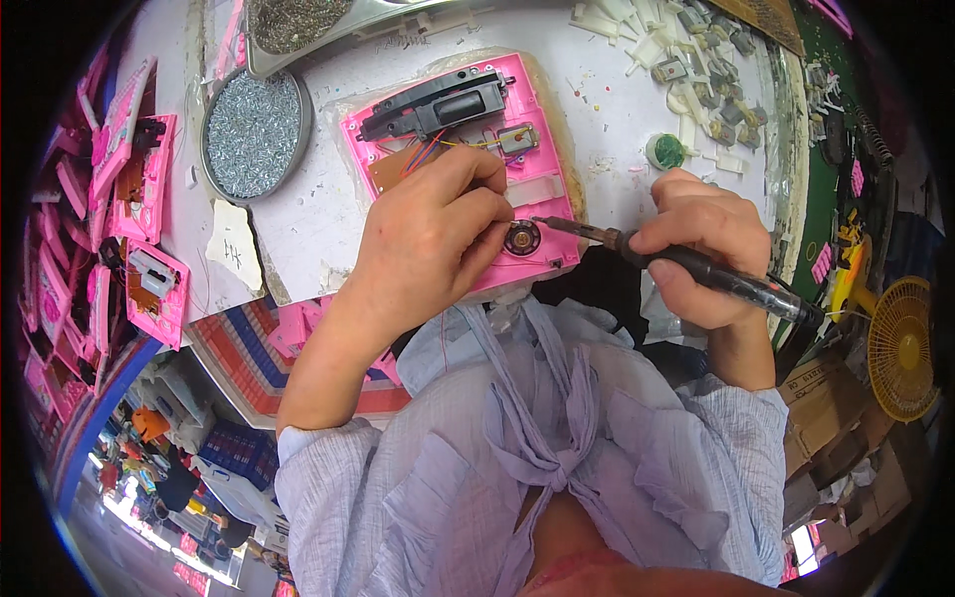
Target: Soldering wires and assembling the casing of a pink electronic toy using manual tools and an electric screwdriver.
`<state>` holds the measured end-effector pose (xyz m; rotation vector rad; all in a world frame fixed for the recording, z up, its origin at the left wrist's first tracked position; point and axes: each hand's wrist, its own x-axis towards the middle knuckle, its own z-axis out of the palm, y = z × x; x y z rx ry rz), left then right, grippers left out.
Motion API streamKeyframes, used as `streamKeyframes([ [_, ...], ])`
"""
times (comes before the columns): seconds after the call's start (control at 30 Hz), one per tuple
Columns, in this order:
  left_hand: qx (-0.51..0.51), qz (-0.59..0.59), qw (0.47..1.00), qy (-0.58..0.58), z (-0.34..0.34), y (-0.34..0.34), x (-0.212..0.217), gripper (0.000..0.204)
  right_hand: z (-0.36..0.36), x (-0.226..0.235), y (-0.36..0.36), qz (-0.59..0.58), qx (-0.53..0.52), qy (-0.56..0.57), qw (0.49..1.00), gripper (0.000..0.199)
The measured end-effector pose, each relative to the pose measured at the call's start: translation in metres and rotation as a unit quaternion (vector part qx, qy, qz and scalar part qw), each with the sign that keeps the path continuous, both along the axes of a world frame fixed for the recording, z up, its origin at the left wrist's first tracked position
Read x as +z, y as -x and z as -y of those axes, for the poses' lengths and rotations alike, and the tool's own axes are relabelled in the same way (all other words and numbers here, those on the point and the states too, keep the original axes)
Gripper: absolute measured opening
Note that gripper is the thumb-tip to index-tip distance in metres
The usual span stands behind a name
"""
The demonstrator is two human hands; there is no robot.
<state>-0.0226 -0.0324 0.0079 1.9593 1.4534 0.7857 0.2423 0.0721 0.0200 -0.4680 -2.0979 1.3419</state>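
A pink plastic housing (pixel 552 204) lies open on the white bench in front of me. It holds a black plastic mechanism (pixel 463 107), a small metal motor (pixel 516 139), coloured wires and a round black speaker (pixel 521 238). My left hand (pixel 430 237) reaches over the housing, thumb and fingers pinched beside the speaker; what they hold is hidden. My right hand (pixel 708 234) grips a soldering iron (pixel 731 286) by its black handle. Its thin tip points left and meets the speaker's upper edge, close to my left fingertips.
A round dish of small metal pins (pixel 256 134) stands left of the housing, below a metal tray (pixel 298 38). Loose motors with white plastic parts (pixel 711 90) and a green-filled cup (pixel 666 151) lie right. Pink housings (pixel 139 199) pile up far left; a yellow fan (pixel 903 346) stands right.
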Motion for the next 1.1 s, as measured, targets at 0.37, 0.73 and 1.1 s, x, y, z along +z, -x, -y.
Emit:
streamKeyframes([
  [0.37,0.000,0.037,0.999,0.007,0.002,0.002,-0.003,0.019,-0.002,0.001,-0.010,-0.029,-0.016,0.007,0.999,0.022],
  [0.73,-0.003,-0.005,0.999,-0.033,0.000,-0.001,-0.004,0.021,-0.003,0.000,-0.007,-0.028,-0.008,-0.003,1.000,0.022],
  [1.1,-0.010,-0.044,0.998,-0.041,-0.001,-0.005,-0.001,0.021,0.002,-0.002,0.002,0.004,0.013,-0.010,1.000,0.023],
])
